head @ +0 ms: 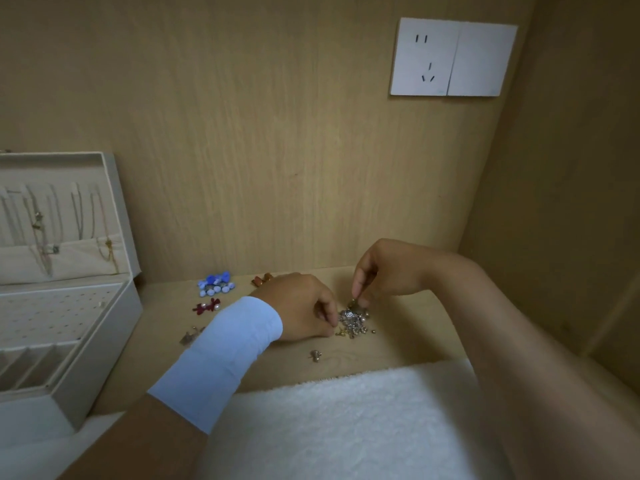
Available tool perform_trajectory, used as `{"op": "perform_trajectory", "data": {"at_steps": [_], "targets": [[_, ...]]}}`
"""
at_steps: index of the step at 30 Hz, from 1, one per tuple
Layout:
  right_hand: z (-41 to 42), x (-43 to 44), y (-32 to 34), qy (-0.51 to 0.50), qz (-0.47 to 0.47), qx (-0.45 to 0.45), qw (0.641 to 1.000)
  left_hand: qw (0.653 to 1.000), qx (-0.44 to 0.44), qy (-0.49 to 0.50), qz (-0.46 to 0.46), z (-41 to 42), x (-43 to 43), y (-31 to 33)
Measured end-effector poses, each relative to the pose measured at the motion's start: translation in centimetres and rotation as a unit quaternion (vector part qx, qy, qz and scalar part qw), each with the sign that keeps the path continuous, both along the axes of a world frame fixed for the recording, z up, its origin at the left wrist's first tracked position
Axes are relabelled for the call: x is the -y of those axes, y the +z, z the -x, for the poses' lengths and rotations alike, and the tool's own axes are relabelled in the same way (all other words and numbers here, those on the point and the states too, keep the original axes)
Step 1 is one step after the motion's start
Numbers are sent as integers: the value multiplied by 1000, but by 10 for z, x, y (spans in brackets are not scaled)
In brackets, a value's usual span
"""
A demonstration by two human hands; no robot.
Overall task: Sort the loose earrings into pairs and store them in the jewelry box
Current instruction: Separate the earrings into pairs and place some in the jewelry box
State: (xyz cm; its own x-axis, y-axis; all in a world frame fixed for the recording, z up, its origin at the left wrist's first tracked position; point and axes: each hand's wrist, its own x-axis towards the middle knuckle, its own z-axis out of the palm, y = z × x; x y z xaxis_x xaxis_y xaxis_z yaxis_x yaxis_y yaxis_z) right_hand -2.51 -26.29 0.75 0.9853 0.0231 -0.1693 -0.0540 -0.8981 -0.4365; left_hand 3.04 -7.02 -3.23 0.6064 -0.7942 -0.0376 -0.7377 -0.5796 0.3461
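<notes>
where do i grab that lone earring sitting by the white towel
Pinch the lone earring by its bulkier end, coming straight down from above. It lies low on the wooden shelf, apart from the pile, with bare wood all round, so thumb and finger fit either side. The left hand is nearer; the right hand pinches a piece.

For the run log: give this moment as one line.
step: sorting | left hand: curled at earring pile | right hand: pinches earring above pile | jewelry box: open, at left

Dim, warm, soft light; wide-angle bending and blur at edges.
</notes>
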Motion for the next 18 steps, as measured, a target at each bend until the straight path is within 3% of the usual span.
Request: {"op": "perform_trajectory", "data": {"at_steps": [9, 18], "targets": [[0, -7, -5, -12, 81, -103, 991, 994, 19, 22, 109, 6, 7, 0], [-1, -14, -4, -4, 98, -123, 988, 994, -12, 17, 103, 10, 9, -5]]}}
